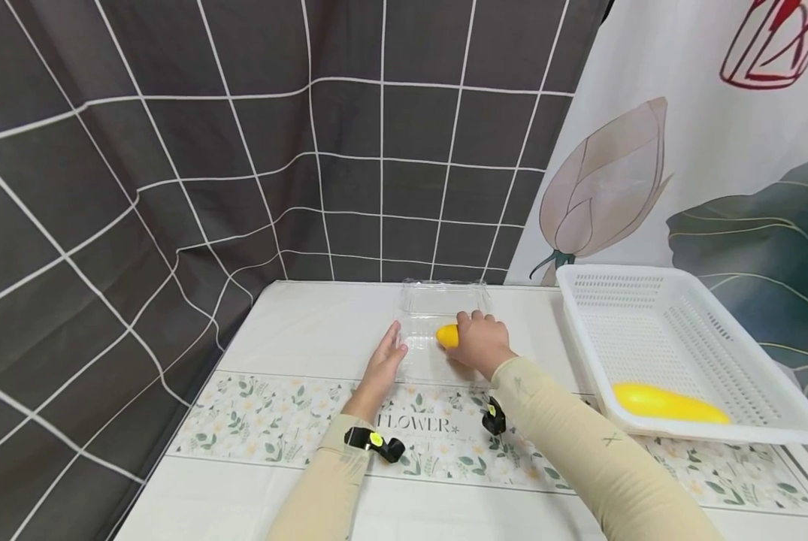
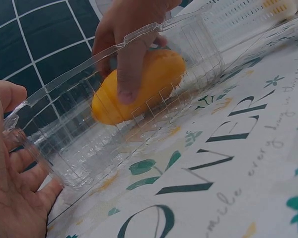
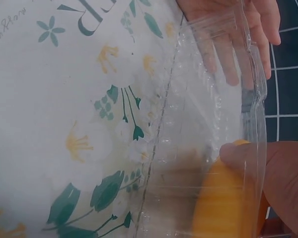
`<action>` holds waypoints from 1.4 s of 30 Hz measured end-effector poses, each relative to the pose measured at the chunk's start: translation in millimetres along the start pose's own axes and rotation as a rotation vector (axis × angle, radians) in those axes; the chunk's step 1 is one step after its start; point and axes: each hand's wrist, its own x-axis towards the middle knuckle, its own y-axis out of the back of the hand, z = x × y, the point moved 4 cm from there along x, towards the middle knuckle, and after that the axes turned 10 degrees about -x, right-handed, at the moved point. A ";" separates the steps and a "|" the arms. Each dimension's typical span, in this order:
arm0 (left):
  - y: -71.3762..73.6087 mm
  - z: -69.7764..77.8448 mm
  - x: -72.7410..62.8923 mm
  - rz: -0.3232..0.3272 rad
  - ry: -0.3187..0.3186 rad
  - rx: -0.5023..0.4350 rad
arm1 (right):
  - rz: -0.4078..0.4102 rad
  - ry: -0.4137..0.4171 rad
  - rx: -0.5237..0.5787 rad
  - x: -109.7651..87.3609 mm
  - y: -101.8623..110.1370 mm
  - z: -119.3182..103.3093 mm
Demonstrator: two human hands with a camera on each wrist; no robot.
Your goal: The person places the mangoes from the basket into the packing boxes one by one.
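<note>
A yellow mango (image 2: 139, 87) is in my right hand (image 1: 479, 343), the thumb on its near side. It is held inside a clear plastic clamshell box (image 1: 417, 366), low over the box's base. My left hand (image 1: 382, 368) rests against the outside of the box's left end with its fingers fairly straight, and they show through the plastic in the right wrist view. The box's lid (image 1: 437, 299) stands open toward the back. Whether the mango touches the base is hard to tell.
At the right stands a white perforated basket (image 1: 758, 433) with another long yellow fruit (image 1: 667, 402) in it. The white tablecloth (image 1: 309, 319) has a printed flower band. A dark gridded curtain (image 1: 349, 188) hangs behind and to the left.
</note>
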 end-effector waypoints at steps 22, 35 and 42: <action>-0.6 3.6 -3.6 -0.009 0.010 -0.002 | 0.013 0.036 -0.004 -3.1 25.7 17.2; -0.1 2.0 -2.7 -0.020 -0.005 -0.006 | -0.016 0.017 0.096 -5.1 57.9 60.7; 1.2 -0.6 -1.7 -0.024 0.011 -0.002 | 0.038 0.030 0.084 -7.0 80.1 91.6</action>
